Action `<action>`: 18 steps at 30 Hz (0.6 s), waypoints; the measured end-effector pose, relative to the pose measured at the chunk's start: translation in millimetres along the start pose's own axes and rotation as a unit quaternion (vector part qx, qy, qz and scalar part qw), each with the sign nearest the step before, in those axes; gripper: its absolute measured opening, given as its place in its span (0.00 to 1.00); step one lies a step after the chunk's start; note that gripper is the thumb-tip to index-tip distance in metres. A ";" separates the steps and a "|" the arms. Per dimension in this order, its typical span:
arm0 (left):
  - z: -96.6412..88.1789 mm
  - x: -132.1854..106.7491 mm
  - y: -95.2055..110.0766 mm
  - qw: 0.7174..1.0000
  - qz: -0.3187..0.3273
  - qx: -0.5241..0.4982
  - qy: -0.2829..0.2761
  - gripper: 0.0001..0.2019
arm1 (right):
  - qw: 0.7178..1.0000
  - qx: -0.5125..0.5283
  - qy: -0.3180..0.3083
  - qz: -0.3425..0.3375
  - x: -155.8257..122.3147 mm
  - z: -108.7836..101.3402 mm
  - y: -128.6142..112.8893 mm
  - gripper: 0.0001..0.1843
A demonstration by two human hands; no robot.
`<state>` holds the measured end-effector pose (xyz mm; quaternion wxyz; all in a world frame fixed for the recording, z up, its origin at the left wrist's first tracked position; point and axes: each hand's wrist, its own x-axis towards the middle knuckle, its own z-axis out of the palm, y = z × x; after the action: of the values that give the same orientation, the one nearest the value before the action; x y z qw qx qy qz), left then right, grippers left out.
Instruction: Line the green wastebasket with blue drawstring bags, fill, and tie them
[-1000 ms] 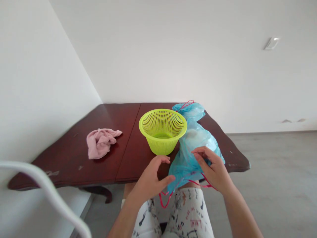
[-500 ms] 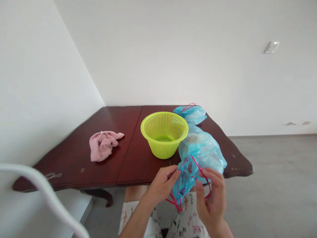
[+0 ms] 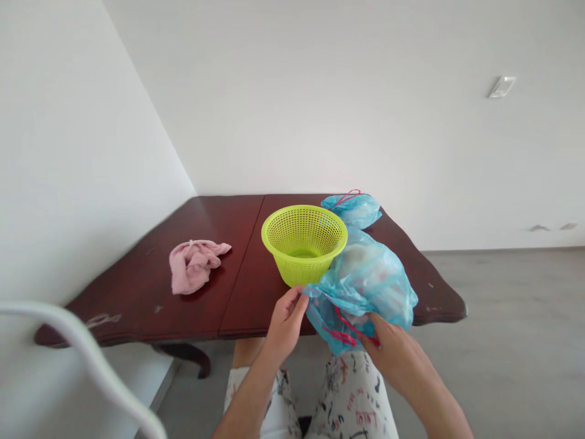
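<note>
A blue plastic bag (image 3: 365,283) with red drawstrings rests on the near right part of the dark wooden table (image 3: 219,286); pale contents show through it. My left hand (image 3: 286,323) pinches the bag's open edge on its left side. My right hand (image 3: 393,347) grips the bag's lower edge and the red string from below. A lime green perforated basket (image 3: 304,242) stands just behind the bag, touching it, and looks empty.
A second blue bag (image 3: 354,209) lies at the table's far right. A crumpled pink cloth (image 3: 194,263) sits on the left half. A white curved chair back (image 3: 91,360) is at the lower left. White walls stand behind and to the left; grey floor is on the right.
Both hands pulled the bag's mouth apart and lifted it toward the basket. My left hand rose to the bag's left edge; my right hand dropped under it. The view shifted slightly.
</note>
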<state>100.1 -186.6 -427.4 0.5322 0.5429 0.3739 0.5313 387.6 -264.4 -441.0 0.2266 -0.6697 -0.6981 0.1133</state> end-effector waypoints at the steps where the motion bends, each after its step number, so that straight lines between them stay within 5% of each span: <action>1: -2.2 1.2 0.8 1.000 0.004 -0.007 0.007 0.25 | 1.000 -0.017 -0.006 0.021 -1.5 -6.0 9.4 0.09; 5: -4.3 6.9 3.1 0.999 -0.003 -0.037 -0.002 0.27 | 0.995 -0.055 0.078 0.035 -2.0 -42.8 25.1 0.15; 10: 12.6 15.6 15.5 0.997 0.000 -0.057 -0.047 0.26 | 0.972 0.021 0.210 -0.104 -8.1 -80.9 -34.8 0.17; 14: 27.3 20.3 29.5 0.993 0.011 -0.071 -0.098 0.25 | 0.957 0.145 0.094 -0.235 -22.1 -79.5 -95.5 0.21; 18: 29.9 22.6 34.7 0.991 0.016 -0.062 -0.120 0.25 | 0.952 0.224 0.022 -0.207 -11.7 -59.7 -100.7 0.13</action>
<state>127.3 -175.4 -385.6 0.5974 0.5747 0.2645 0.4927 326.5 -292.4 -344.4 0.4042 -0.4448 -0.7731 0.2027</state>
